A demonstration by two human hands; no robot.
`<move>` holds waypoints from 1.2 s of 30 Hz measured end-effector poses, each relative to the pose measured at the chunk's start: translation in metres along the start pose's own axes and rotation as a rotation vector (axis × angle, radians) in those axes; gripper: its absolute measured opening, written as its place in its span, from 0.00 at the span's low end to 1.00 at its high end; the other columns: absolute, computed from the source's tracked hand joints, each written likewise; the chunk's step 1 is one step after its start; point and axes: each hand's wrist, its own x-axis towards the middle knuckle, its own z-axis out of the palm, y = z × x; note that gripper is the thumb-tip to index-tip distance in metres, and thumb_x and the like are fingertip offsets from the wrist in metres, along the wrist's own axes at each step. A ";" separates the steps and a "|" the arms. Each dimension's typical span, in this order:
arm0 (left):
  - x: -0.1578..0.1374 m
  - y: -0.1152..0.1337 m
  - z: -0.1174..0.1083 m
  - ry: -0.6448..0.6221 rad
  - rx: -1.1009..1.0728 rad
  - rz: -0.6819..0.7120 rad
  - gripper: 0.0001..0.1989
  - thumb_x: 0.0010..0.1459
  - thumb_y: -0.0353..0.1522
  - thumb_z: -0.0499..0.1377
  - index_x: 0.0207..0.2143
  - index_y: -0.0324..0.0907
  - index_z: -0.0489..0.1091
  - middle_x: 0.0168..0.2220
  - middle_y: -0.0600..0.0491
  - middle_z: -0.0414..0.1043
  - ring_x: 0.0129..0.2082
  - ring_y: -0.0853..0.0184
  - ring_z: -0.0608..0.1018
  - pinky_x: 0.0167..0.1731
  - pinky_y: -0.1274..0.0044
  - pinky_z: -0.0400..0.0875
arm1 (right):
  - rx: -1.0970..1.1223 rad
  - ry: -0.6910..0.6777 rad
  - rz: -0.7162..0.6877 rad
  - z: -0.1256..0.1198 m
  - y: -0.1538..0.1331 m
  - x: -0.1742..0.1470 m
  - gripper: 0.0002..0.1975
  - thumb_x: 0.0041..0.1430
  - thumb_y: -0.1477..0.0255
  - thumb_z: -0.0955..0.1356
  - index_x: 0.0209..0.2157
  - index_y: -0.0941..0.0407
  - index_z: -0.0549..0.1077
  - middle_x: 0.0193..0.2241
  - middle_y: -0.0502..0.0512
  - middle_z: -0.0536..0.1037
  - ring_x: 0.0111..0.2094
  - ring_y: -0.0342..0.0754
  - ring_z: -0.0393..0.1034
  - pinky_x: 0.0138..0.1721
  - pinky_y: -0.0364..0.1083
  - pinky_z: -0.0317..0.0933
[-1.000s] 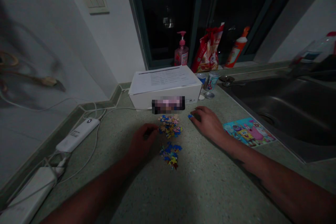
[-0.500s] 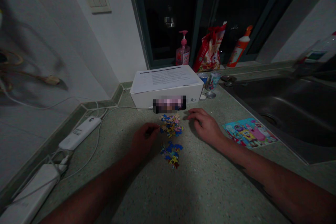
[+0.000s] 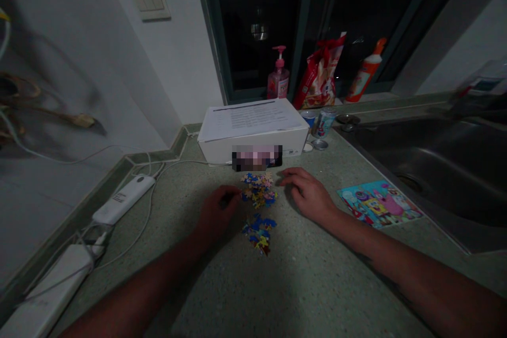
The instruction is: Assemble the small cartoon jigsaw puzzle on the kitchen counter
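Observation:
Two small heaps of jigsaw puzzle pieces lie on the speckled counter. The farther heap (image 3: 259, 190) mixes blue, yellow and pink pieces, some showing plain backs. Nearer to me is a smaller, mostly blue heap (image 3: 258, 229) with some yellow and red. My left hand (image 3: 217, 208) rests at the far heap's left edge, thumb and fingers curled together; whatever is at the fingertips is too dark to make out. On the right side, my right hand (image 3: 309, 190) hovers or rests with fingers stretched toward that heap, holding nothing visible.
A colourful cartoon picture sheet (image 3: 380, 203) lies beside the sink (image 3: 439, 153). Behind the heaps a phone (image 3: 279, 161) leans on a white box (image 3: 253, 134). Cans (image 3: 325, 122) and lids stand right of it. A white power bank (image 3: 124, 199) and cables run along the left.
My right hand has shifted slightly, its fingers a little lower and straighter beside the far heap. My left hand stays at the heap's left edge. The camera view has turned slightly left.

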 end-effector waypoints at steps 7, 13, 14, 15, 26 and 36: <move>0.008 -0.010 -0.006 0.048 0.288 0.167 0.09 0.61 0.30 0.60 0.41 0.42 0.79 0.41 0.47 0.79 0.44 0.58 0.79 0.50 0.64 0.76 | -0.011 -0.005 0.002 0.000 0.000 -0.001 0.21 0.55 0.84 0.62 0.41 0.51 0.80 0.52 0.57 0.79 0.54 0.54 0.76 0.56 0.56 0.71; 0.010 -0.012 -0.004 -0.036 0.523 0.298 0.16 0.62 0.27 0.58 0.50 0.43 0.80 0.50 0.44 0.78 0.52 0.52 0.76 0.56 0.56 0.71 | -0.025 -0.028 -0.004 -0.001 -0.001 0.000 0.19 0.58 0.82 0.62 0.41 0.51 0.80 0.52 0.58 0.79 0.54 0.54 0.76 0.56 0.56 0.72; 0.010 -0.012 -0.004 -0.046 0.544 0.307 0.17 0.63 0.27 0.58 0.51 0.43 0.80 0.51 0.44 0.78 0.52 0.51 0.75 0.56 0.56 0.71 | -0.025 -0.028 0.001 -0.001 -0.001 0.000 0.19 0.59 0.82 0.62 0.41 0.51 0.80 0.52 0.58 0.79 0.54 0.54 0.76 0.55 0.56 0.72; 0.010 -0.012 -0.003 -0.052 0.559 0.313 0.18 0.63 0.27 0.58 0.52 0.44 0.80 0.52 0.44 0.78 0.52 0.51 0.75 0.57 0.56 0.70 | -0.023 -0.026 0.005 -0.001 -0.001 -0.001 0.19 0.59 0.81 0.62 0.41 0.51 0.80 0.52 0.58 0.79 0.54 0.54 0.76 0.55 0.56 0.72; 0.007 -0.009 -0.002 -0.098 0.572 0.326 0.15 0.66 0.29 0.59 0.51 0.46 0.80 0.53 0.44 0.77 0.53 0.52 0.75 0.56 0.57 0.69 | -0.002 -0.054 -0.024 -0.008 -0.014 -0.011 0.16 0.63 0.78 0.62 0.42 0.51 0.79 0.53 0.59 0.80 0.54 0.55 0.76 0.55 0.57 0.73; 0.005 -0.011 -0.002 -0.112 0.552 0.319 0.12 0.65 0.29 0.60 0.48 0.46 0.81 0.52 0.45 0.77 0.54 0.52 0.75 0.56 0.57 0.69 | -0.002 -0.063 -0.051 -0.007 -0.019 -0.015 0.14 0.64 0.78 0.64 0.43 0.49 0.78 0.54 0.57 0.80 0.55 0.55 0.77 0.54 0.57 0.74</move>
